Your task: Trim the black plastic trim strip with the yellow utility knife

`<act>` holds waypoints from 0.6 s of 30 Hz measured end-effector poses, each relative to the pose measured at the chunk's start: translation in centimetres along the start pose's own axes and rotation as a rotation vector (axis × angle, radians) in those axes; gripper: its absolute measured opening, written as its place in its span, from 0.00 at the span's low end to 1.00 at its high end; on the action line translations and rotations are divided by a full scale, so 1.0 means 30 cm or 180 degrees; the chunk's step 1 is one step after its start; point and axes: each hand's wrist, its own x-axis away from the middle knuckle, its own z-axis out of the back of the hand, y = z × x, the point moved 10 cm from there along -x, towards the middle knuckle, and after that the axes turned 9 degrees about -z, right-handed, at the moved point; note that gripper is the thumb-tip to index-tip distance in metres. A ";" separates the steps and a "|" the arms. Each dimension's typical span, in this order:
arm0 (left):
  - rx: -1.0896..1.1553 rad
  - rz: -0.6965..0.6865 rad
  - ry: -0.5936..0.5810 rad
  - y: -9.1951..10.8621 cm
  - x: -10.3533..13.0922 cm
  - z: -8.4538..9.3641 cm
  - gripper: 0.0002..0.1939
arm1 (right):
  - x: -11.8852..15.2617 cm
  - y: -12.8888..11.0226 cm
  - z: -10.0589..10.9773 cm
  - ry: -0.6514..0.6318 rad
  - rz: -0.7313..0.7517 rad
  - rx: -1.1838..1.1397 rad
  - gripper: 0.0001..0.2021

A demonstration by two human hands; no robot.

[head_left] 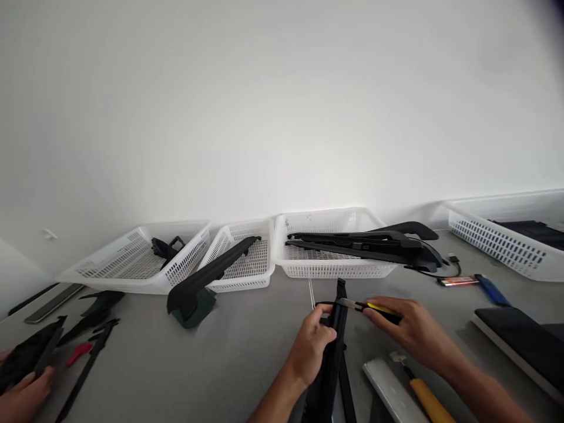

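Note:
My left hand (312, 343) is closed round a long black plastic part (335, 358), which stands lengthwise near the table's front edge, its narrow end pointing away from me. In my right hand (412, 326) is a yellow and black utility knife (383, 310). The knife's metal blade reaches left to the upper end of the black part, where a thin black strip or cable loops by my left fingertips. Whether the blade cuts or only touches cannot be made out.
White baskets (339, 271) with black parts line the wall. At right lie a white bar (392, 390), a yellow-handled tool (429, 402), a blue-handled tool (492, 291) and a black case (524, 343). Another person's hands (30, 388) hold a black part at far left.

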 end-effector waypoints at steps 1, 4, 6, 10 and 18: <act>0.0003 -0.0029 -0.0008 0.004 0.000 -0.001 0.19 | -0.002 0.009 0.002 0.0007 -0.0032 0.0016 0.23; 0.0010 -0.0076 -0.0009 0.010 -0.001 0.004 0.16 | -0.006 0.042 0.032 0.0323 -0.0221 0.0123 0.24; 0.0041 -0.0063 -0.0015 0.007 -0.002 0.007 0.16 | 0.002 0.032 0.042 0.0554 -0.0197 0.0168 0.24; 0.0105 -0.0051 0.0128 0.004 -0.006 0.022 0.21 | 0.035 -0.074 0.006 0.0678 0.0282 0.0239 0.21; -0.0041 -0.0142 0.0271 0.036 -0.003 0.035 0.23 | 0.048 -0.143 -0.059 0.0056 0.0320 0.0103 0.20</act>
